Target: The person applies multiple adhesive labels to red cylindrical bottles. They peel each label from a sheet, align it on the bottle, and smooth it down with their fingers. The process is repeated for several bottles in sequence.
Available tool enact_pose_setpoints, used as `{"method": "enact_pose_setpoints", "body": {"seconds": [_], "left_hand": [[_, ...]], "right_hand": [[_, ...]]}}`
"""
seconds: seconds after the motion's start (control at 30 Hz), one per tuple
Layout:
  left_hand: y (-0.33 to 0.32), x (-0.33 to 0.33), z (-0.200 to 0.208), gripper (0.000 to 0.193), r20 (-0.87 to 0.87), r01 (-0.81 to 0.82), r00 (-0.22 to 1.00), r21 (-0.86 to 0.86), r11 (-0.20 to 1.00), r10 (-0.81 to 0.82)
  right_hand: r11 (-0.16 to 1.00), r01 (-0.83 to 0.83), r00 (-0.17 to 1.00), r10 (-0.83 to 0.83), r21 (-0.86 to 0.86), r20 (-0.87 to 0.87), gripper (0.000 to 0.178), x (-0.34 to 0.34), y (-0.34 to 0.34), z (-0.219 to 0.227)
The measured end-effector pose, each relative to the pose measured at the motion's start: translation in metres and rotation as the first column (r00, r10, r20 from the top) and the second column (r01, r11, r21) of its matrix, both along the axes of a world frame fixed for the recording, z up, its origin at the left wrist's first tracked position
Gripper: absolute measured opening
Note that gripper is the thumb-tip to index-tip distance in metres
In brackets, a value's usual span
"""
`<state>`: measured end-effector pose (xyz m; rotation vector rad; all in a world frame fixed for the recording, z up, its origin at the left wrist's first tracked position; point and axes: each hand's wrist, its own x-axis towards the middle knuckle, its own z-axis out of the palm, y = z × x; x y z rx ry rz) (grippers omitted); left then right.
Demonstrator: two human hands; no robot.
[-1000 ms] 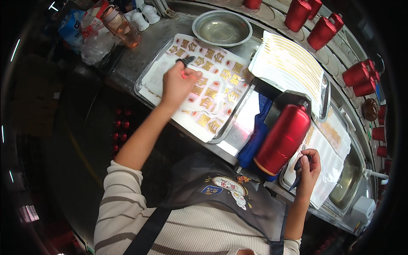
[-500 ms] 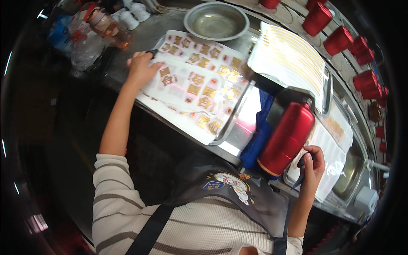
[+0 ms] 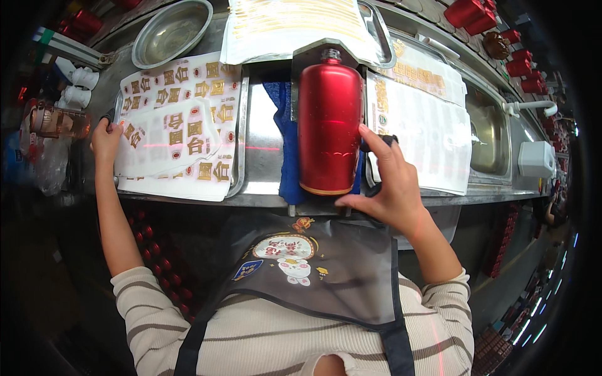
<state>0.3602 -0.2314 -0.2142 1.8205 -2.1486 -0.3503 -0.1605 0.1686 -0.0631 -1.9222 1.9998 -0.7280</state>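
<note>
A glossy red bottle (image 3: pixel 331 125) lies on a blue cloth (image 3: pixel 286 141), neck away from me. My right hand (image 3: pixel 395 182) is at its lower right side, thumb and index finger spread, the index fingertip at the bottle's edge. A dark flat piece (image 3: pixel 372 190) shows behind that hand, seemingly tucked in its other fingers; its kind is unclear. On the left, my left hand (image 3: pixel 106 141) is closed at the outer edge of a tray of decal sheets (image 3: pixel 179 141) with gold characters. Something small and dark (image 3: pixel 110 115) shows at its fingertips.
A steel basin (image 3: pixel 172 34) stands at the far left, and a stack of white sheets with yellow lines (image 3: pixel 295 31) lies behind the bottle. More decal sheets (image 3: pixel 420 138) lie on the right, beside a sink (image 3: pixel 488 138) and a white jug (image 3: pixel 536 158). Red bottles (image 3: pixel 467 15) stand far right.
My view has turned, so the bottle is now central and upright in the picture. My right hand has come up against the bottle, thumb and index finger spreading. The left stays at the tray's edge.
</note>
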Motion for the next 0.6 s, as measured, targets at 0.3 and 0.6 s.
{"method": "enact_pose_setpoints", "body": {"seconds": [0.3,0.6], "left_hand": [[0.037,-0.035,0.019,0.012,-0.404,0.083,0.905,-0.140,0.987,-0.133],[0.205,-0.212,0.155,0.028,-0.781,0.389,0.601,0.098,0.916,-0.171]], "right_hand": [[0.990,-0.087,0.986,0.069,-0.112,-0.152,0.097,0.018,-0.014,0.008],[0.966,-0.036,0.998,0.021,-0.256,-0.060,0.088,0.013,-0.003,-0.009]]}}
